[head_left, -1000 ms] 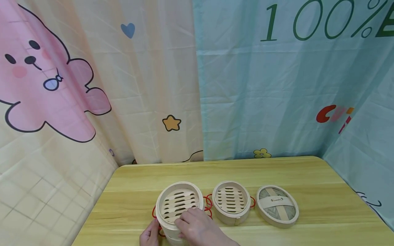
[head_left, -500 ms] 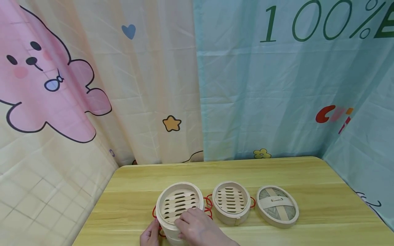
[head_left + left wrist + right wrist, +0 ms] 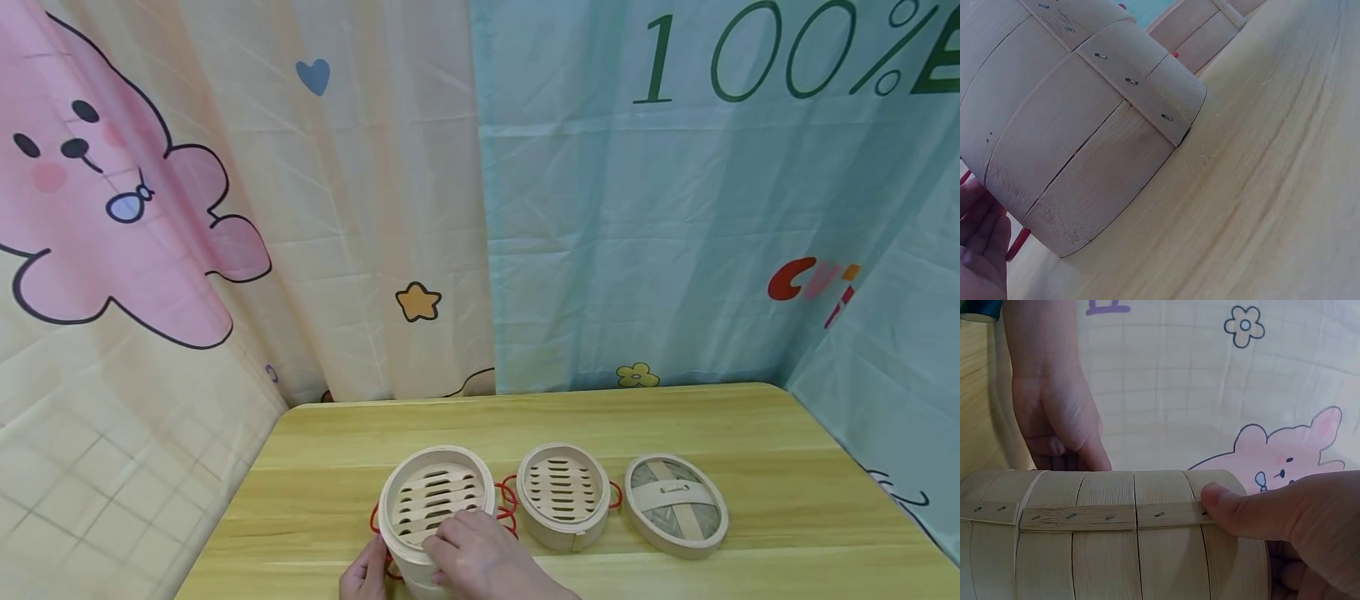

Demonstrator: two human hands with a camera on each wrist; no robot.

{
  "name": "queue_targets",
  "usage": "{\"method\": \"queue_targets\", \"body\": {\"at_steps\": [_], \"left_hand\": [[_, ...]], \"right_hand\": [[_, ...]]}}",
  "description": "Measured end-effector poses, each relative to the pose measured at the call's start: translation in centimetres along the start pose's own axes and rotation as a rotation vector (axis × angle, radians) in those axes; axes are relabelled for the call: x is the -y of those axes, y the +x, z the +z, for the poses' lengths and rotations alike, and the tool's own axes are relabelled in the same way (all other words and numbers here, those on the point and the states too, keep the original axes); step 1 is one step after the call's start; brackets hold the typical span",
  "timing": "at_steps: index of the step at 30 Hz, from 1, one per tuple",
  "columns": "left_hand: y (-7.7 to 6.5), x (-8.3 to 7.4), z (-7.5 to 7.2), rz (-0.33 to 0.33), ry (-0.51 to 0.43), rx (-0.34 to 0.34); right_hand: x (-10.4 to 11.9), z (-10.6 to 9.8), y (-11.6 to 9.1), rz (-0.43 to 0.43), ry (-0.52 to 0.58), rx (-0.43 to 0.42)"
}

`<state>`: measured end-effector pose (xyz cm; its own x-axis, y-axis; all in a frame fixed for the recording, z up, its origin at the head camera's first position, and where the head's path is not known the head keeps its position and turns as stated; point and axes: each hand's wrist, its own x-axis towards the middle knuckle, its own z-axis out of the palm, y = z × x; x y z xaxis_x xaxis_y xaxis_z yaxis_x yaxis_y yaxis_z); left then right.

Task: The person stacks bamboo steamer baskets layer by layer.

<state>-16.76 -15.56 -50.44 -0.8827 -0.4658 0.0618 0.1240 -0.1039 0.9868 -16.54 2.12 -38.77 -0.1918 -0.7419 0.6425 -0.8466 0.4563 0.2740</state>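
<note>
"Curtains [image 3: 247, 208] printed with cartoons close in the wood-look table [image 3: 525, 417]. What's changed over this last second?"

"Next to nothing. Apart from a slight drift of the head camera, both hands and all the baskets sit where they did a second ago. I'd judge that a steady hold, with the work no further along."

"Where's the steamer stack [image 3: 408, 562]?"

"Standing on the near part of the table, left of the smaller steamer basket [image 3: 555, 537] and the round lid [image 3: 677, 496]. Its top is uncovered, showing the slotted base inside."

"And the hands?"

"Right hand [image 3: 487, 554] grips the top tier at its near right side, thumb pressed on the outer wall in the right wrist view. Left hand [image 3: 365, 573] is at the opposite side, fingers bent beside a red loop [image 3: 1018, 244]; whether it pinches a loop or only touches the wall, I can't tell."

"Any writing?"

"Green '100%' [image 3: 750, 52] on the blue curtain [image 3: 600, 208], then a letter cut off by the edge, perhaps an E. Lower down, a red print [image 3: 791, 278] is too folded to read. I see no brand on the steamers, just staples along the seam."
</note>
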Motion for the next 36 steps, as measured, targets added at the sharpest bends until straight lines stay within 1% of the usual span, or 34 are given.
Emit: {"method": "queue_targets", "body": {"at_steps": [2, 5, 11, 17, 23, 27, 32, 36], "left_hand": [[0.07, 0.1, 0.09, -0.008, 0.0, -0.006], [0.13, 0.17, 0.09, -0.003, 0.002, -0.008], [0.11, 0.27, -0.09, 0.04, -0.026, 0.007], [0.01, 0.2, -0.11, 0.075, -0.057, 0.023], [-0.02, 0.21, -0.04, 0.085, -0.093, 0.024], [-0.03, 0.16, -0.05, 0.081, -0.088, 0.032], [-0.03, 0.13, -0.08, 0.057, -0.052, 0.015], [0.05, 0.24, -0.03, 0.048, -0.047, 0.003]], "right_hand": [[0.02, 0.02, 0.0, 0.004, 0.002, -0.001], [0.01, 0.01, 0.06, 0.002, 0.006, -0.002], [-0.01, -0.09, 0.22, -0.012, 0.001, -0.002], [0.01, -0.13, 0.24, -0.007, -0.005, -0.001], [0.04, -0.15, 0.23, -0.004, -0.004, 0.008], [0.03, -0.19, 0.26, -0.005, 0.014, 0.024], [0.02, -0.21, 0.26, -0.001, 0.037, 0.037], [-0.02, -0.33, 0.22, -0.002, 0.067, 0.038]]}}
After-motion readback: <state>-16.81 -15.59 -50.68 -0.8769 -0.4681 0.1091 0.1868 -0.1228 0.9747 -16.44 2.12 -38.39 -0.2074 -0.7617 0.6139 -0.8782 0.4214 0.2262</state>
